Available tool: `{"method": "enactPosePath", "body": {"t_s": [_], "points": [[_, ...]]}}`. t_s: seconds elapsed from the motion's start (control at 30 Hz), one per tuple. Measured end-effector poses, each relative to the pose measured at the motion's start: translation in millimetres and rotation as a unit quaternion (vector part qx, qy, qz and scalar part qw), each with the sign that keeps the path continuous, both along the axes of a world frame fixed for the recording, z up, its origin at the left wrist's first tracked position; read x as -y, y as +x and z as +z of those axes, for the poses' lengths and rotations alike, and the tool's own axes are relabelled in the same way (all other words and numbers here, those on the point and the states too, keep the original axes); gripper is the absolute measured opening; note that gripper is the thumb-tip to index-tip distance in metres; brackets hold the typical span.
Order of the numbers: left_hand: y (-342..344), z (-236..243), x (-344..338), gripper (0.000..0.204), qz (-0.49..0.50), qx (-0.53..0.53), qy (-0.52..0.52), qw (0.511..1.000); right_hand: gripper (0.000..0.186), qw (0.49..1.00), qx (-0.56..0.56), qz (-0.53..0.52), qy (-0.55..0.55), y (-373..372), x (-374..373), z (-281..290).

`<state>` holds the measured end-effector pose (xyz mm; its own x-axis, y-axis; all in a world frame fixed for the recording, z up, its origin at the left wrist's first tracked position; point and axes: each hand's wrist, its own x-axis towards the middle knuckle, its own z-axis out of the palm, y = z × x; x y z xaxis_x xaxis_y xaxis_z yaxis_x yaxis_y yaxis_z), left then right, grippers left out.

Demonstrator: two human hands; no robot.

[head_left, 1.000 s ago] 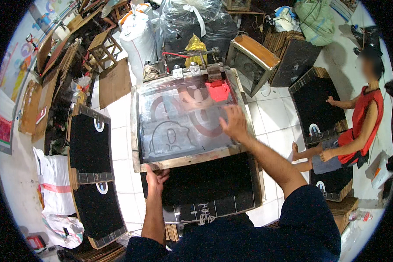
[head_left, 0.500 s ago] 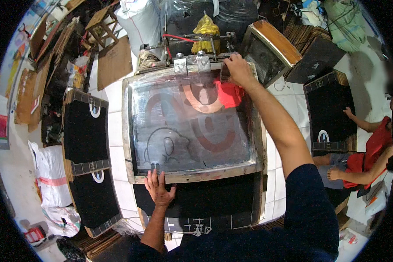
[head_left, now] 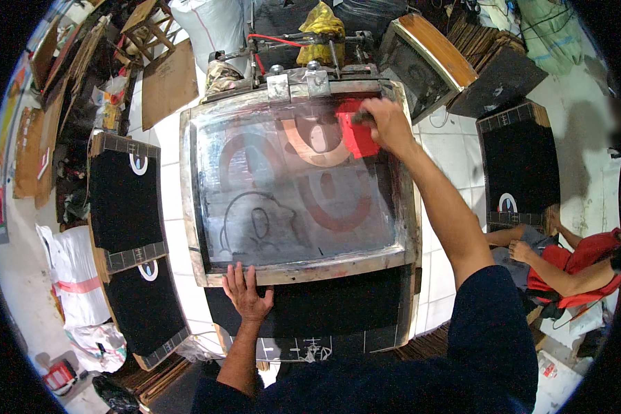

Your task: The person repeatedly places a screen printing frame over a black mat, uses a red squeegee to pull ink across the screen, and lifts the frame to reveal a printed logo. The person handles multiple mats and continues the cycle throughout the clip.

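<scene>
In front of me lies a screen-printing frame (head_left: 303, 274), its mesh marked with ring shapes and a rounded outline. My left hand (head_left: 247, 293) rests on the frame's near edge, left of its middle, fingers stretched out and apart. Near the far right corner, my right hand (head_left: 388, 125) is closed around a small dark squeegee (head_left: 361, 117), mostly hidden by the fingers. Beside it, a bright red patch of ink (head_left: 361, 140) lies on the mesh. Beneath the frame's near side, a black panel (head_left: 331, 310) shows on a printing board.
Metal hinge clamps (head_left: 278, 88) hold the frame's far edge. Black boards (head_left: 127, 207) stand on the left, and another black board (head_left: 517, 162) on the right. A second frame (head_left: 438, 52) leans at the back right. A person in red (head_left: 573, 269) sits at the right.
My right hand has shifted slightly down and right with the squeegee, whose tilt has changed. My left hand stays on the frame edge. The person at the right has drawn an arm back from the board.
</scene>
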<state>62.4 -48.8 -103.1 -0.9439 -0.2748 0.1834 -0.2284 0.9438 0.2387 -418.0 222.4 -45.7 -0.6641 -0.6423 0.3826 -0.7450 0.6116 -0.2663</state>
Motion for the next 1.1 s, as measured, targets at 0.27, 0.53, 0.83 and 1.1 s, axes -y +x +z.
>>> {"method": "enactPosePath", "body": {"t_s": [0.27, 0.53, 0.83, 1.1], "points": [[-2, 2, 0, 0.077, -0.005, -0.016, 0.007, 1.0, 0.037, 0.999, 0.021, -0.029, 0.028, -21, 4, 10], [0, 1, -1, 0.077, -0.003, -0.014, 0.01, 1.0, 0.029, 0.998, -0.006, -0.049, 0.048, 11, -3, -6], [-19, 25, 6, 0.06, -0.017, -0.015, 0.022, 1.0, 0.036, 1.0, -0.009, -0.019, 0.006, 56, -24, -6], [-34, 82, 16, 0.046, -0.062, -0.014, 0.075, 0.995, 0.04, 0.995, 0.085, -0.009, 0.053, 17, -21, 22]]}}
